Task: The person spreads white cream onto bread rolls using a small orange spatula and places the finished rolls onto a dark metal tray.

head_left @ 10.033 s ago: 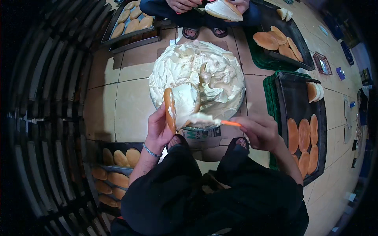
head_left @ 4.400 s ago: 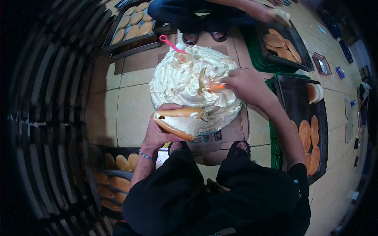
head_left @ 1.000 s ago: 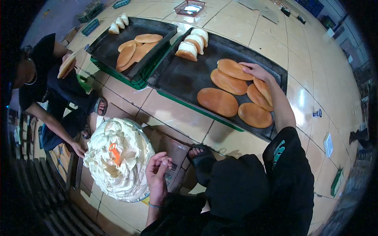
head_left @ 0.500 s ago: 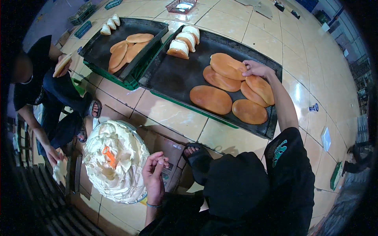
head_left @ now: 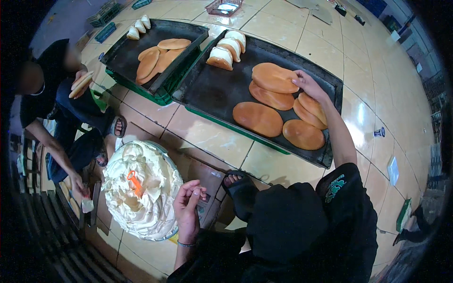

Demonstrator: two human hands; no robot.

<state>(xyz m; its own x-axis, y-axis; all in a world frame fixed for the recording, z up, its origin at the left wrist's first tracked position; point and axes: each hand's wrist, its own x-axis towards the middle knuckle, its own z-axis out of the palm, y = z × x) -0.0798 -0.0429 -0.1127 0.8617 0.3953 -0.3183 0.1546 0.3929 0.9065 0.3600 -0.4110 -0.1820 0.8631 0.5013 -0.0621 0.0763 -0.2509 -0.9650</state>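
Note:
My right hand (head_left: 306, 85) grips the end of an oval brown bun (head_left: 273, 78), which lies over other buns on a large black baking tray (head_left: 203, 87). Cream-filled buns (head_left: 229, 52) stand in a row at that tray's far left. My left hand (head_left: 188, 207), fingers loosely curled and apart with nothing visible in them, is beside a big round bowl heaped with white cream (head_left: 141, 207). An orange-handled tool (head_left: 135, 185) sticks out of the cream.
A co-worker (head_left: 52, 113) sits at the left holding a bun, beside dark slatted racks (head_left: 52, 236). A second tray (head_left: 118, 61) rests on a green crate. Baskets (head_left: 224, 7) lie beyond on the tiled floor (head_left: 316, 33); flattened cardboard (head_left: 207, 186) is by the bowl.
My view has turned toward the right-hand trays. The cream-covered bun has left my left hand, the orange tool is out of my right hand, and my right hand now grips a plain bun.

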